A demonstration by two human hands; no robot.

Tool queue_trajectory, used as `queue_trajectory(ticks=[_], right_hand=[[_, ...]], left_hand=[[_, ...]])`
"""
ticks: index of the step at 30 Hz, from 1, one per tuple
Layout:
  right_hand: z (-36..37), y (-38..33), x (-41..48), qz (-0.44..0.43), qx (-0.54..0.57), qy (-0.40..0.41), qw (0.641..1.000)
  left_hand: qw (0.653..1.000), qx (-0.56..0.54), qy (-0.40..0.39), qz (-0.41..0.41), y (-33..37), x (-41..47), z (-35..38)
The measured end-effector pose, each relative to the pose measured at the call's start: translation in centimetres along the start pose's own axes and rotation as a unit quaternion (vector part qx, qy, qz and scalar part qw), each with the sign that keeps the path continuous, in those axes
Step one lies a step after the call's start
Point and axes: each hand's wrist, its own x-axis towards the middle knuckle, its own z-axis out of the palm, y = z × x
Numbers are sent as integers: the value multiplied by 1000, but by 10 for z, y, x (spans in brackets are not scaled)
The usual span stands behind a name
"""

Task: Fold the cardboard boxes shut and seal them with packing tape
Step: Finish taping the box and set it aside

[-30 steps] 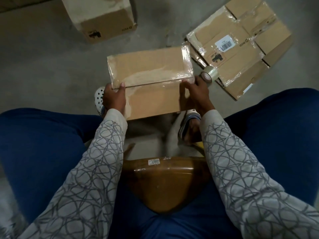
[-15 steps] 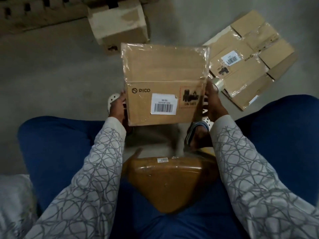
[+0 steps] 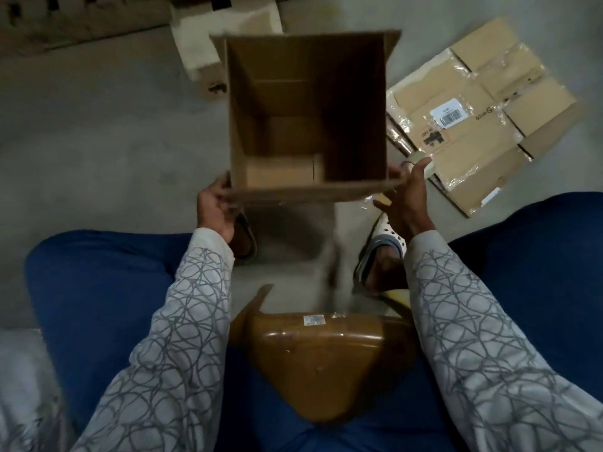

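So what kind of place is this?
Probably a packing area or storeroom: a bare concrete floor, an open box held up, and taped flat boxes lying beside it.

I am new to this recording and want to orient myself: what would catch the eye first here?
First, the open cardboard box in the upper middle, its mouth facing the camera; the left hand and the right hand hold its near corners. Right of it a flattened taped carton lies on the floor, and a brown seat shows between the knees.
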Motion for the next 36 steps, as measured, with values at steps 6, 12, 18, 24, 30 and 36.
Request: queue_trajectory(ticks=[6,12,18,24,30,36], right_hand=[[28,40,21,81,-89,-70,990],[42,52,30,0,-224,-41,974],[42,45,24,-99,-334,0,937],[53,30,18,-159,-458,-19,875],[62,42,23,-175,-642,-60,744],[85,36,59,-196,-744,-43,637]], left_hand=[[951,281,-48,-119,-69,52,-1],[909,413,-55,-23,-60,20,32],[728,682,-73,-16,-37,11,33],[717,686,44,116,-38,13,31],[681,713,-99,137,-31,48,28],[615,761,-165,127,-4,81,50]])
